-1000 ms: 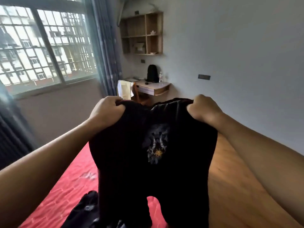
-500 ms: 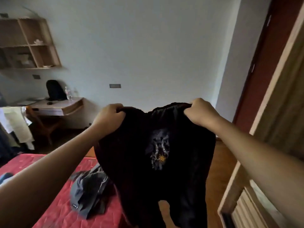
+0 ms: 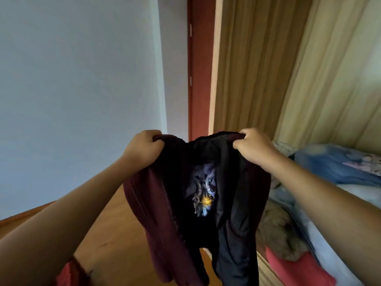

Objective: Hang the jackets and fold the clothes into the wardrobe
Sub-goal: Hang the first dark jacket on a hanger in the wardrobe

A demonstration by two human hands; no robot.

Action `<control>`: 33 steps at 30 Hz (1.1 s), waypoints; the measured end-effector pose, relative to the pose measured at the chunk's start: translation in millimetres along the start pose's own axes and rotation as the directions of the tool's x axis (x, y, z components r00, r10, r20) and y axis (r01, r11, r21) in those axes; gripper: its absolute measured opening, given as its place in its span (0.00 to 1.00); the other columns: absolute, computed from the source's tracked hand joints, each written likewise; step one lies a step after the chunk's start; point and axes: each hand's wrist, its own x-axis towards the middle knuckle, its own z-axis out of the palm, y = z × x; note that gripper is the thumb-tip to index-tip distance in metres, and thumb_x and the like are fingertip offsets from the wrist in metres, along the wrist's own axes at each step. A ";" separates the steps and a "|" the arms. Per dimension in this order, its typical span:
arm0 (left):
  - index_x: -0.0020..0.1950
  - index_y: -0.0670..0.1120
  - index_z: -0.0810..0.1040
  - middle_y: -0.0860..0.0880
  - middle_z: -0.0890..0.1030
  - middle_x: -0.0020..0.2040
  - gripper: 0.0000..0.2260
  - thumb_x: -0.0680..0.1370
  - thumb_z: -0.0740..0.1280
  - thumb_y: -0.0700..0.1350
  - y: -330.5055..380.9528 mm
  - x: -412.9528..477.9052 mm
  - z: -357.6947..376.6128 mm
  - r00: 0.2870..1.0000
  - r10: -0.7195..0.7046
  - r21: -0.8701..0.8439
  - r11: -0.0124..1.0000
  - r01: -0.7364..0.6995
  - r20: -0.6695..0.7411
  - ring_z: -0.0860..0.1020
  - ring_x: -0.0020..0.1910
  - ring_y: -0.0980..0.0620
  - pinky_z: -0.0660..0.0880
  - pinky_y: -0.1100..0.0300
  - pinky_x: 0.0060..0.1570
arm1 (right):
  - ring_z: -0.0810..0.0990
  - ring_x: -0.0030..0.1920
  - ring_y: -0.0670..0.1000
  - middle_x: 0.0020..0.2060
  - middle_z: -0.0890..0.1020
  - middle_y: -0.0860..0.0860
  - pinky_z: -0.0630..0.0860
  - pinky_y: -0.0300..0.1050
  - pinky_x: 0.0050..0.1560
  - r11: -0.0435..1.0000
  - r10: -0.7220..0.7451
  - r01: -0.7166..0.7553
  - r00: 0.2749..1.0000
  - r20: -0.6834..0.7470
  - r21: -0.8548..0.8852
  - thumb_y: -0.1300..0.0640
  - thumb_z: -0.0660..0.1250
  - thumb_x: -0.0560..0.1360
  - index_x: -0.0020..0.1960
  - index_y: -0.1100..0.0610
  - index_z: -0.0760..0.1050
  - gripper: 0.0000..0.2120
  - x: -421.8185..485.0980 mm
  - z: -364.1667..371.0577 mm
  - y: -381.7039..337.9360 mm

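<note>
Soft dark maroon jacket with black lining (image 3: 198, 193): hangs in mid-air before the pale wooden wardrobe (image 3: 268, 69), lining facing the camera. Judged light and limp, lining probably slippery; best held at the shoulders. Left hand (image 3: 142, 148) and right hand (image 3: 252, 147) each clench a bunched shoulder. Room: pale wall (image 3: 72, 79), wood-plank floor (image 3: 115, 213), red-brown door (image 3: 199, 69). Heaped clothes (image 3: 278, 234) lie in the wardrobe.

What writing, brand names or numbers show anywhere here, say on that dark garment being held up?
None can be read.
The dark jacket bears only a picture emblem with a yellow sun, no legible lettering.
The blue cloth at the right shows a blurred pattern, no words.
</note>
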 end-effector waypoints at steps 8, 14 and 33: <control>0.39 0.46 0.79 0.48 0.80 0.36 0.11 0.74 0.58 0.44 30.0 107.4 70.8 0.941 0.264 -0.164 0.959 -0.232 0.212 0.78 0.39 0.47 0.74 0.54 0.39 | 0.82 0.40 0.59 0.36 0.83 0.56 0.76 0.50 0.38 0.961 0.252 -0.272 0.930 -0.268 -0.041 0.58 0.68 0.67 0.42 0.60 0.80 0.07 18.7 -43.8 43.9; 0.45 0.54 0.81 0.53 0.83 0.43 0.12 0.77 0.58 0.43 68.7 165.2 113.8 0.844 0.447 -0.268 0.887 -0.375 0.298 0.80 0.45 0.51 0.76 0.55 0.45 | 0.82 0.41 0.61 0.38 0.84 0.60 0.77 0.51 0.41 0.921 0.348 -0.390 0.813 -0.467 0.007 0.61 0.68 0.68 0.45 0.61 0.81 0.07 14.6 -76.0 57.1; 0.55 0.47 0.83 0.47 0.84 0.50 0.14 0.78 0.58 0.43 305.3 345.7 153.3 0.758 0.648 -0.426 0.708 -0.563 0.076 0.80 0.52 0.45 0.77 0.49 0.59 | 0.81 0.40 0.54 0.37 0.83 0.53 0.75 0.42 0.37 0.895 0.163 -0.433 0.542 -0.825 -0.108 0.60 0.67 0.68 0.42 0.57 0.82 0.06 118.4 -302.7 52.7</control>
